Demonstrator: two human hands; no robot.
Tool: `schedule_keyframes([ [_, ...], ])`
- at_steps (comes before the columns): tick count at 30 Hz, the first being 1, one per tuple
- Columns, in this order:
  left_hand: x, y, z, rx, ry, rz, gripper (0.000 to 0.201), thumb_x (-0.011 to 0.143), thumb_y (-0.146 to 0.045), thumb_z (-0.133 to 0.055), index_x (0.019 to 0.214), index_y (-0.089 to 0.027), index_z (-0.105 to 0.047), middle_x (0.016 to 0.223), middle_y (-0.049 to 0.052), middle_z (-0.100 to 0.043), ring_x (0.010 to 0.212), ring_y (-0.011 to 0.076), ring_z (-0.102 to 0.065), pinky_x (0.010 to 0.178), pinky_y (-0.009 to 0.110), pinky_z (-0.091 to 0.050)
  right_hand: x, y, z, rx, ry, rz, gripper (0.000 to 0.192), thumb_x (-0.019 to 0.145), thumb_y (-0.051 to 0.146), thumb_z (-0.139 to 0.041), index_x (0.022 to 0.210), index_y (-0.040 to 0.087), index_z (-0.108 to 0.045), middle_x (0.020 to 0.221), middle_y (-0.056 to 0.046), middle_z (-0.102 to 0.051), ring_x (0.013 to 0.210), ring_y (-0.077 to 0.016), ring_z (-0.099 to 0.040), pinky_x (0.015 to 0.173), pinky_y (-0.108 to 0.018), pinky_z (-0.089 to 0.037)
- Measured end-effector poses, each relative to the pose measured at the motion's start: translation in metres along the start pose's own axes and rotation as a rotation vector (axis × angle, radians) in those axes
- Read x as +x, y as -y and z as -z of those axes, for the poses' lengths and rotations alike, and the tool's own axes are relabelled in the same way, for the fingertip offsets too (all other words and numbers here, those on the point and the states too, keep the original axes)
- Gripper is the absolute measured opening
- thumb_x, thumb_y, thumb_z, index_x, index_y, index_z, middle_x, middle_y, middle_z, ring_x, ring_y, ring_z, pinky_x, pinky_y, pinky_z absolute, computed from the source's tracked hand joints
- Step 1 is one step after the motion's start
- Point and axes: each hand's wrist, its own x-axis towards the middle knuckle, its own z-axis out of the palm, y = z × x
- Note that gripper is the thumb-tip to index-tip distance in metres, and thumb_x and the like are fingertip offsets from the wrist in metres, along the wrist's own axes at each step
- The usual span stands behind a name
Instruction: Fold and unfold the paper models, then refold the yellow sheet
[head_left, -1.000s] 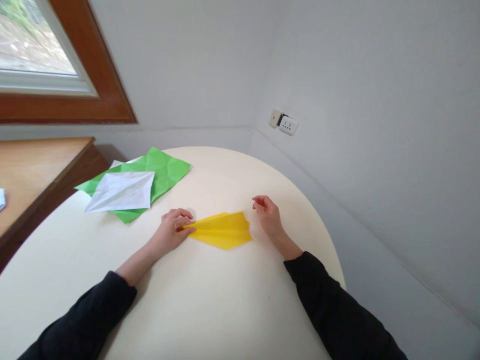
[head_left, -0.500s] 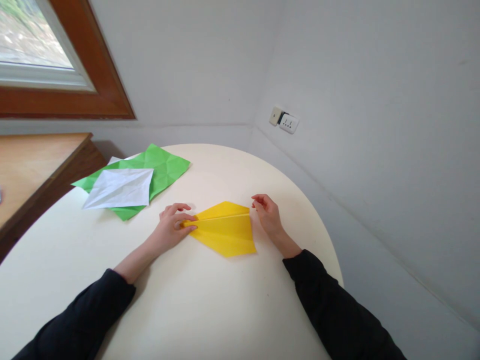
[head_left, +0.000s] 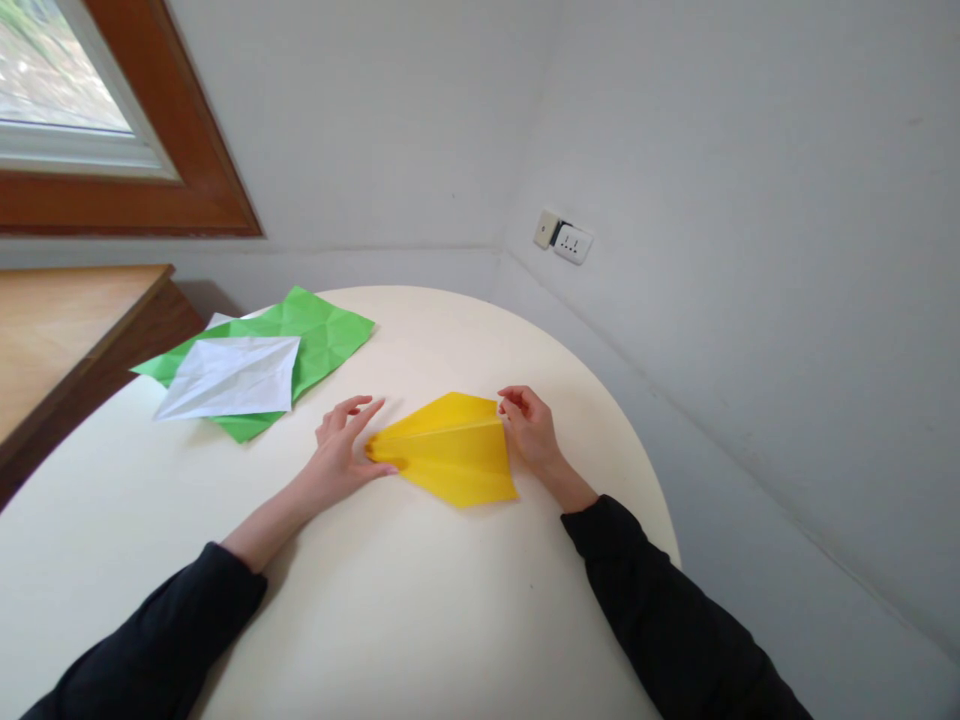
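A folded yellow paper point(head_left: 454, 460), shaped like a paper plane with its narrow end to the left, lies on the round white table point(head_left: 405, 620). Pleats run along its length. My left hand point(head_left: 346, 445) is open around the narrow end, thumb below and fingers spread above it. At the far right corner of the paper, my right hand point(head_left: 531, 425) is closed, its fingertips pinching the edge; the exact contact is partly hidden by the fingers.
A creased green sheet point(head_left: 330, 335) lies at the table's far left, with a creased white sheet point(head_left: 236, 375) on top of it. A wooden surface point(head_left: 67, 310) stands beyond the left edge. Wall sockets point(head_left: 572, 243) are behind, near the wall corner.
My left hand has opened its pinch on the narrow end, thumb and fingers now apart. My right fingers have closed in on the far right corner, and the paper has shifted and turned slightly.
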Motion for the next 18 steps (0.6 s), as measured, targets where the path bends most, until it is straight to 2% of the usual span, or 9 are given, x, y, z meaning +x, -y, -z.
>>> schedule_keyframes([
  [3,-0.0008,0.0022,-0.0019,-0.012,-0.018,-0.002,0.091,0.063,-0.053,-0.071,0.139,-0.029,-0.029,0.130,0.014,-0.038,0.118,0.0330,-0.039,0.097,0.053,-0.031,0.0006,-0.0002,-0.0001,0.002,0.003,0.000,0.017,0.068,0.032,-0.051,0.079,0.019,-0.056,0.069,0.001,-0.054,0.065,-0.0149,-0.052,0.063,-0.029,-0.042],
  [8,-0.0016,-0.0017,-0.0032,-0.092,-0.072,0.016,0.103,0.062,-0.054,-0.071,0.144,-0.029,-0.012,0.130,0.016,-0.038,0.114,0.0331,-0.043,0.092,0.055,-0.036,0.0005,0.0007,0.0000,-0.002,-0.001,0.002,0.017,0.069,0.032,-0.052,0.079,0.019,-0.056,0.071,0.000,-0.055,0.066,-0.0153,-0.053,0.064,-0.029,-0.042],
  [10,-0.0010,-0.0027,-0.0027,-0.130,-0.148,-0.001,0.106,0.062,-0.052,-0.071,0.144,-0.029,-0.008,0.130,0.015,-0.040,0.110,0.0316,-0.046,0.091,0.054,-0.036,0.0002,0.0008,0.0002,-0.004,0.002,0.003,0.017,0.070,0.033,-0.052,0.079,0.019,-0.056,0.070,0.000,-0.055,0.066,-0.0151,-0.053,0.063,-0.029,-0.042],
  [12,0.0001,-0.0022,-0.0009,-0.190,-0.283,-0.019,0.098,0.068,-0.048,-0.068,0.143,-0.029,-0.008,0.127,0.014,-0.042,0.108,0.0288,-0.048,0.091,0.052,-0.036,0.0001,0.0006,0.0004,-0.003,0.006,0.004,0.017,0.070,0.032,-0.052,0.079,0.019,-0.056,0.070,0.000,-0.055,0.066,-0.0149,-0.053,0.063,-0.029,-0.042],
  [14,0.0012,-0.0001,0.0017,-0.271,-0.411,0.001,0.081,0.075,-0.044,-0.061,0.140,-0.030,-0.014,0.123,0.011,-0.045,0.106,0.0257,-0.049,0.091,0.048,-0.037,-0.0001,0.0001,0.0006,-0.002,0.007,0.004,0.016,0.070,0.032,-0.052,0.079,0.019,-0.056,0.070,0.000,-0.055,0.066,-0.0147,-0.053,0.062,-0.028,-0.042],
  [18,0.0020,0.0053,0.0060,-0.397,-0.525,0.101,0.058,0.081,-0.039,-0.053,0.132,-0.030,-0.028,0.114,0.008,-0.048,0.103,0.0229,-0.049,0.089,0.043,-0.039,-0.0003,-0.0003,0.0011,-0.002,0.004,0.003,0.015,0.071,0.031,-0.053,0.080,0.019,-0.057,0.071,0.001,-0.055,0.067,-0.0146,-0.052,0.064,-0.029,-0.043],
])
